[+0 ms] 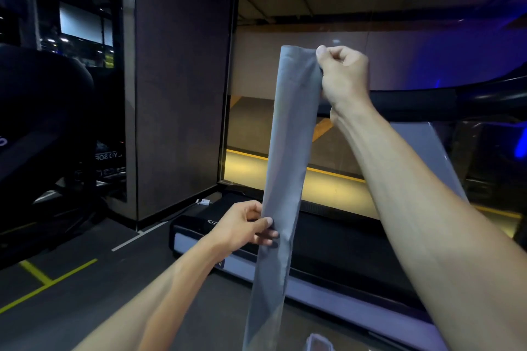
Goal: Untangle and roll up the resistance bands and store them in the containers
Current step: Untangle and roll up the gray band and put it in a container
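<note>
A wide, flat grey resistance band point(288, 157) hangs straight down in front of me, from chest height to the bottom edge of the view. My right hand point(343, 77) is raised and closed on the band's top right corner. Lower down, my left hand point(242, 226) pinches the band's left edge between thumb and fingers. The band looks smooth and unrolled, with no knots visible. Its lower end runs out of view. No container is clearly visible.
A treadmill point(328, 239) with a dark belt stands right behind the band, its handrail point(422, 100) crossing at the right. A dark exercise machine point(37, 128) fills the left. A brown pillar point(179, 94) stands ahead, and yellow floor lines point(48, 282) lie at lower left.
</note>
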`<state>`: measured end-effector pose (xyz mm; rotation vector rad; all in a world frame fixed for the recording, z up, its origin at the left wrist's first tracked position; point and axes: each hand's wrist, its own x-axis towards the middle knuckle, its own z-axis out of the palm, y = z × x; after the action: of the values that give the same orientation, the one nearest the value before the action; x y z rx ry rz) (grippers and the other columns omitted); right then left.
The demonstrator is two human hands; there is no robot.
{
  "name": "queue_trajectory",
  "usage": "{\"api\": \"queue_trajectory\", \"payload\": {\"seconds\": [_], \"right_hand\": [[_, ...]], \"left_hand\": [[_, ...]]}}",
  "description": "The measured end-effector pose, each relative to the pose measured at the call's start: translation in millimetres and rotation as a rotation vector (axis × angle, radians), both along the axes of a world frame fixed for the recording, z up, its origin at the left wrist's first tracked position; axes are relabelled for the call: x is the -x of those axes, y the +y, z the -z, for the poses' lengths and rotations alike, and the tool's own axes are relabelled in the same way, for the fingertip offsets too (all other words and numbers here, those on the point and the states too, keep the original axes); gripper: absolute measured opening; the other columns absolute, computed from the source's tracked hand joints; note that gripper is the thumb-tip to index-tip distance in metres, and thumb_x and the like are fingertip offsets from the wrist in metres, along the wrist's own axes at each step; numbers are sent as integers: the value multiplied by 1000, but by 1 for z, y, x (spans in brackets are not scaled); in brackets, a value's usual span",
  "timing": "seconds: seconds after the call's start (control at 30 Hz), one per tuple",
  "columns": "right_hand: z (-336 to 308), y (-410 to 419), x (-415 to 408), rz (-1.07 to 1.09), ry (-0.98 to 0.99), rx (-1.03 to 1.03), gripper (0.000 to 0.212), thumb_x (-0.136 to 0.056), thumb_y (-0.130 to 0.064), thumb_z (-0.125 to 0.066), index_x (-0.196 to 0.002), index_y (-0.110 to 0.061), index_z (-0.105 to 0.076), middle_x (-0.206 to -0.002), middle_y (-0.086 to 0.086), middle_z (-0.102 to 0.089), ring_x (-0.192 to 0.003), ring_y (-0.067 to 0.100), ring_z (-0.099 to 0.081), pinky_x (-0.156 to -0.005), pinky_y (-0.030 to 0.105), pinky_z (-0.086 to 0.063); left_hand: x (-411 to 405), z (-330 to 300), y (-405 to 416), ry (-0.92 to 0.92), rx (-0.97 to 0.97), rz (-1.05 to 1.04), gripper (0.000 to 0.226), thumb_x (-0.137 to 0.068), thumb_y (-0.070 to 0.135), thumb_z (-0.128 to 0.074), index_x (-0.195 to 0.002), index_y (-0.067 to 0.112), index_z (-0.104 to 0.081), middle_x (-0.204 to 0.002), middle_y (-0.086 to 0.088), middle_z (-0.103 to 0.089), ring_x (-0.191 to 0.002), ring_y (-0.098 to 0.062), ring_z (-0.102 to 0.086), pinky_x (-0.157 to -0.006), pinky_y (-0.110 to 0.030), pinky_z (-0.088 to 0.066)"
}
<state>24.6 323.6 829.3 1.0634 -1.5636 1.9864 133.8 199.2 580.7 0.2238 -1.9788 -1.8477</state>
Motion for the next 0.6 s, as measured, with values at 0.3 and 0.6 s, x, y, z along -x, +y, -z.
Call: {"api": "queue_trajectory", "payload": {"seconds": [0.3,0.6], "right_hand": [[20,39,-54,-183,-25,69,26,-90,-37,-67,-68,-24,-70,-71,-5,-61,-74,17,-52,-69,38,-44],[167,91,-152,-700,69,-681,17,-99,-20,-68,-82,-17,-68,-70,-9,-59,-66,6,-49,-62,23,-38]], "left_hand": [[1,-27,-16,20,-244,-36,35,-94,-4,-32,-112,-6,-62,-91,-18,-72,-98,-40,-73,-96,-49,-57],[-10,-55,-39,86,27,-209,21,-93,-7,-59,-109,3,-69,-97,-5,-79,-83,-7,-71,-61,-18,-53]]}}
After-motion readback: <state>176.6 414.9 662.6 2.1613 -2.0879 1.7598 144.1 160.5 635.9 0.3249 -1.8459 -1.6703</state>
